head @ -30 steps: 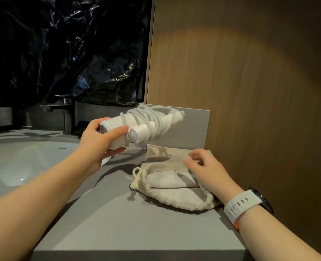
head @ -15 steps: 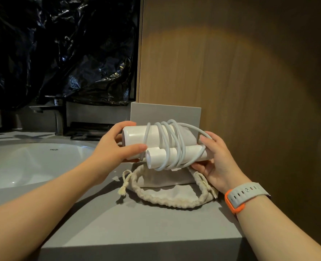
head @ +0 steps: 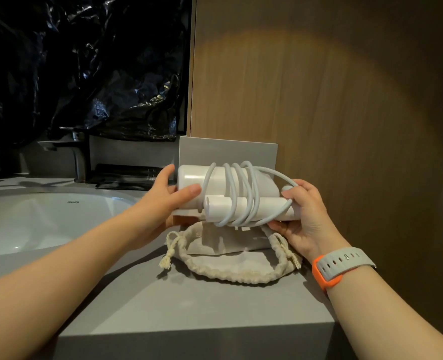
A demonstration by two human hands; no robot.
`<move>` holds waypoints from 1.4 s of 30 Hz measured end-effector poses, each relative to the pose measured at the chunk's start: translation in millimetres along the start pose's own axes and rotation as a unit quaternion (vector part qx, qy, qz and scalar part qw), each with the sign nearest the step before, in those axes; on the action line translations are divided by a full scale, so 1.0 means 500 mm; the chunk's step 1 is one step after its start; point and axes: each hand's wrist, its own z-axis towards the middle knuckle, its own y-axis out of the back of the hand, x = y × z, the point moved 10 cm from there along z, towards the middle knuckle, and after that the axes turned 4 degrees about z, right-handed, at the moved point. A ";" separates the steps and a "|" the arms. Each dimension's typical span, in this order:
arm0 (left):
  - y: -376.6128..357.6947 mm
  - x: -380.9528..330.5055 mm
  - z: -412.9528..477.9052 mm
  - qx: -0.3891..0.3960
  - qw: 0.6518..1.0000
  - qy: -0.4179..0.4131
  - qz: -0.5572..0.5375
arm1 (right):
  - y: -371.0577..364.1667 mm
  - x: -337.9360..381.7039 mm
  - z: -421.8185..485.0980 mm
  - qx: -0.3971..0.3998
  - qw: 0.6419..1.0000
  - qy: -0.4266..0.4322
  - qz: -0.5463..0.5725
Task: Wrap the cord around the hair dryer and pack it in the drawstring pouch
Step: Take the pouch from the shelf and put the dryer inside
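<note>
The white hair dryer [head: 216, 183] is held level above the counter, its handle folded against the barrel and the white cord [head: 238, 193] looped several times round both. My left hand [head: 163, 203] grips the barrel's left end, thumb on the front. My right hand [head: 303, 216] grips the right end, where the cord's last loop runs under its fingers. Directly below lies the beige drawstring pouch [head: 228, 258], flat on the grey counter [head: 189, 302], its braided drawstring curving along the front edge.
A white sink basin [head: 41, 219] with a metal faucet [head: 77, 154] is at the left. A wood panel [head: 319, 100] stands behind and to the right. A grey upright tile [head: 228, 152] backs the dryer. Black plastic sheeting [head: 85, 68] covers the wall at upper left.
My right hand left the pouch and took hold of the dryer's right end. The dryer swung from tilted to level above the pouch.
</note>
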 end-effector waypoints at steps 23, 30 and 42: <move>0.044 0.055 -0.078 0.103 0.659 0.169 0.726 | 0.022 0.008 0.004 -0.038 0.999 0.036 0.003; 0.093 0.041 -0.044 -0.045 0.725 0.175 0.665 | 0.022 0.007 0.004 -0.043 0.998 0.043 -0.014; 0.108 0.041 0.050 -0.219 0.963 0.138 0.080 | 0.022 -0.005 0.010 -0.033 0.999 -0.002 0.029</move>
